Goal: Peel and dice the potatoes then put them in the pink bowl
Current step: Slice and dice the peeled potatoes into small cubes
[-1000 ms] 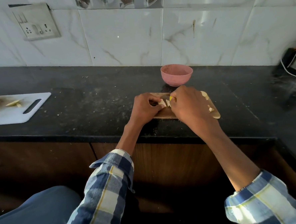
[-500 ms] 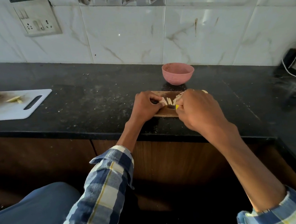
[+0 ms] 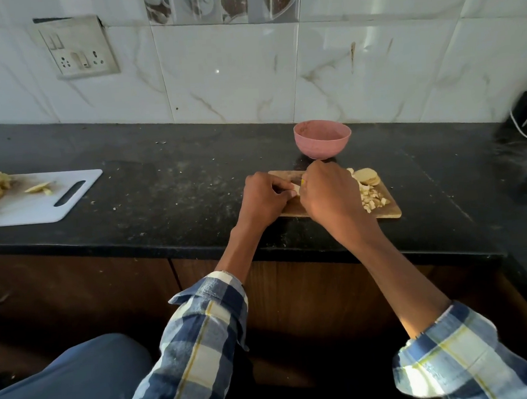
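The left hand [image 3: 263,199] curls its fingers onto a pale potato piece [image 3: 293,187] on the wooden cutting board [image 3: 386,212], while the right hand [image 3: 330,195] is closed around a yellow-handled knife [image 3: 302,182], mostly hidden. Diced potato [image 3: 373,199] and round slices [image 3: 366,176] lie on the board's right side; the pink bowl [image 3: 322,138] stands on the bench [image 3: 179,198] just behind it

A home kitchen: a black stone counter [image 3: 162,187] runs along marble-look wall tiles [image 3: 227,75], wooden cabinets [image 3: 76,291] sit beneath, a switch-and-socket plate [image 3: 75,47] hangs near the wall's upper left corner.
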Demonstrator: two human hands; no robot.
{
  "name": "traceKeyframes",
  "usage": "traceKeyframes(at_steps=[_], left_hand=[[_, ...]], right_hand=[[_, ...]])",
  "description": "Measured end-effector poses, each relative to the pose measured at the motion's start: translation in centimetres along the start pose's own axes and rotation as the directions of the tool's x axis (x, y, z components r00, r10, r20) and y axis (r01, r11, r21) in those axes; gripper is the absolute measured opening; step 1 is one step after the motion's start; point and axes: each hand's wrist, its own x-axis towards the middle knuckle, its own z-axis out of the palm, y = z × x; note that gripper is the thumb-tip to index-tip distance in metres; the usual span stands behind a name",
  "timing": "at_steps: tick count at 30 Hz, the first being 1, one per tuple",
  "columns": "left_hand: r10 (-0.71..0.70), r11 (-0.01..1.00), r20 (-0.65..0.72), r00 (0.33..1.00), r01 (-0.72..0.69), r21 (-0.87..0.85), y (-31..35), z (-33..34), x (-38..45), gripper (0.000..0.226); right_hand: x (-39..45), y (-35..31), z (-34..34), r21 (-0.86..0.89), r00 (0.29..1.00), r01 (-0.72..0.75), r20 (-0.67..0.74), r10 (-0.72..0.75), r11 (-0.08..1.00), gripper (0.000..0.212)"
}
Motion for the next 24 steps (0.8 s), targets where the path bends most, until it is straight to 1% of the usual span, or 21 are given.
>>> traceKeyframes(at_steps=[3, 8, 11, 13, 17, 20, 22, 24], left_hand=[[-0.003, 1.000, 0.008, 1.000, 0.002, 0.018, -0.1, 0.1, 0.1, 0.013], [-0.027, 1.000, 0.006, 1.000, 0.027, -0.006, -0.1, 0.1, 0.1, 0.011], [-0.009, 1.000, 0.003, 1.000, 0.009, -0.004, 0.0, 0.1, 0.0, 0.011], [-0.001, 1.000, 0.002, 1.000, 0.001, 0.001, 0.0, 0.1, 0.0, 0.011], [0.039, 0.998, 0.022, 0.999, -0.040, 0.042, -0.1, 0.2, 0.0, 0.011], [0.051, 0.996, 0.056, 0.997, -0.055, 0.073, 0.0, 0.6, 0.0, 0.012], [0.067, 0.995, 0.056, 0.996, -0.071, 0.073, 0.1, 0.8, 0.2, 0.019], [0.118, 0.990, 0.078, 0.990, -0.123, 0.066, 0.3, 0.8, 0.3, 0.030]], right_hand=[[-0.4, 0.0, 0.0, -0.038, 1.000, -0.004, 0.004, 0.005, 0.999, 0.019], [-2.2, 0.6, -0.7, -0.077, 0.999, 0.006, 0.039, -0.003, 0.997, 0.030], [-3.1, 1.4, -1.5, -0.083, 0.998, 0.031, 0.050, -0.027, 0.996, 0.023], [-3.4, 2.1, -1.9, -0.042, 0.998, 0.045, 0.036, -0.043, 0.998, 0.019], [-3.6, 3.2, -1.7, 0.056, 0.996, -0.012, -0.083, 0.017, 0.998, 0.027], [-2.8, 4.2, -0.3, 0.104, 0.979, -0.015, -0.199, 0.036, 0.994, 0.031], [-1.8, 4.7, 1.1, 0.161, 0.964, -0.019, -0.261, 0.061, 0.987, 0.034], [-1.1, 5.0, 2.7, 0.232, 0.946, -0.032, -0.307, 0.104, 0.972, 0.037]])
